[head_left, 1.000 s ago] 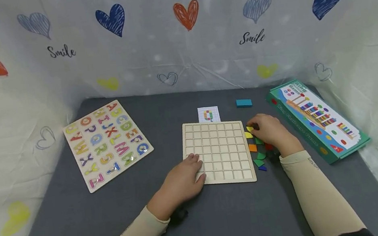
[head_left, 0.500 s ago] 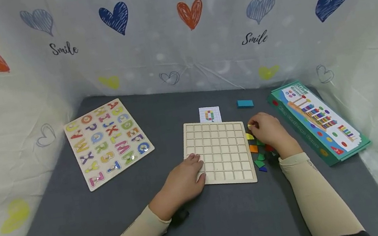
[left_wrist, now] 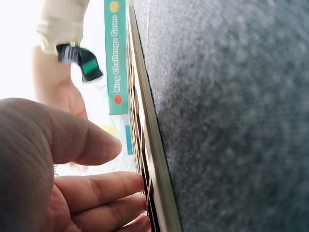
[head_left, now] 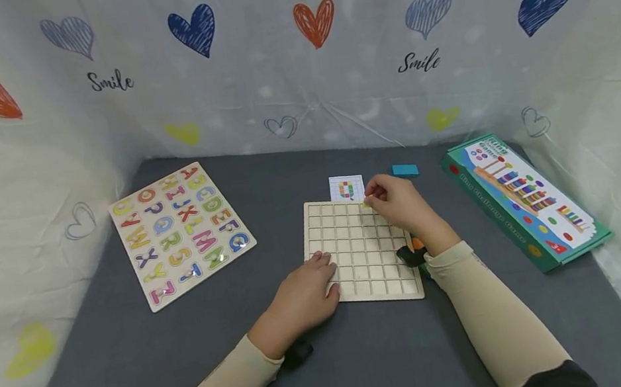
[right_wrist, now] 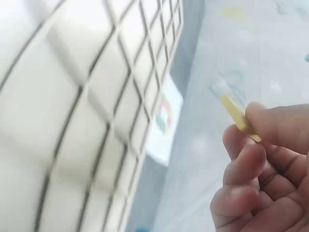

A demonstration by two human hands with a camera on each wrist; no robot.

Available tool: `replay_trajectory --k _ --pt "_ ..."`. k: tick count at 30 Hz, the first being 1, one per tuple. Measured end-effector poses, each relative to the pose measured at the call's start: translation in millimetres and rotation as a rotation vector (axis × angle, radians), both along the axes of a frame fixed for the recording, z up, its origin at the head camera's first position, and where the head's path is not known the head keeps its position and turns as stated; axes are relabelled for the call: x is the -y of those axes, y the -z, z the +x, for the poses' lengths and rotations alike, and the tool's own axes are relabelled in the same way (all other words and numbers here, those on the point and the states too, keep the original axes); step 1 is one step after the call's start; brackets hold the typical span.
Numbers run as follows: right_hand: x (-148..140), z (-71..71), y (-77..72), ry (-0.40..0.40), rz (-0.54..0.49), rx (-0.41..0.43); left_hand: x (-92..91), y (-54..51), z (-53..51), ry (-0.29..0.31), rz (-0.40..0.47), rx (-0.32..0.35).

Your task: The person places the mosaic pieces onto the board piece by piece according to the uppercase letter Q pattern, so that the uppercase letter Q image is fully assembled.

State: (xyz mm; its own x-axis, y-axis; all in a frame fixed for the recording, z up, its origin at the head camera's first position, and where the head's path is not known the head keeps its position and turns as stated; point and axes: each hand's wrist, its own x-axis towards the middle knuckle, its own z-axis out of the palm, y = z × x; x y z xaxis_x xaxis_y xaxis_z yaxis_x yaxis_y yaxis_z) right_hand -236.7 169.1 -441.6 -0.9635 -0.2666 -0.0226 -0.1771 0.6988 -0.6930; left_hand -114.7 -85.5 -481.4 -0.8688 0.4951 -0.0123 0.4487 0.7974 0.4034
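A wooden grid board [head_left: 349,248] of square cells lies on the grey table. The left hand [head_left: 299,299] rests on its left edge, fingers fairly straight; in the left wrist view the fingertips [left_wrist: 133,182] touch the board's rim. Over the board's far right part, the right hand [head_left: 402,203] pinches a small thin yellow tile [right_wrist: 236,116] between thumb and forefinger, held above the cells. Behind the board lies a pattern card [head_left: 346,188] showing a coloured Q. An orange tile [head_left: 417,243] shows at the right edge; the other loose tiles are mostly hidden under the right wrist.
An alphabet puzzle board [head_left: 184,232] lies at the left. A green Ring Challenge Game box [head_left: 525,198] stands at the right, and a blue block [head_left: 405,170] sits near the back. A white curtain [head_left: 257,81] printed with hearts surrounds the table.
The right hand has picked up a yellow tile from the pile right of the board and carried it left over the far part of the grid. The left hand stays in place.
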Motion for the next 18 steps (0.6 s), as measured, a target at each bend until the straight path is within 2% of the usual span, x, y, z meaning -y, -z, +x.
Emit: replay_trajectory --k 5,9,14,18 --pt "25.3 -12.7 17.7 -0.02 -0.059 0.065 -1.4 -0.9 -1.5 0.002 -0.031 0.006" --pt "35.0 -20.6 29.6 -0.022 -0.108 0.132 -2.1 -0.7 -3.3 0.002 -0.045 0.005" --pt "34.4 -22.8 31.4 -0.019 -0.071 0.154 -4.6 -0.1 -4.2 0.0 -0.035 0.016" --pt "36.8 -24.7 28.9 -0.055 -0.024 0.148 -2.1 -2.7 -3.3 -0.011 -0.041 0.024"
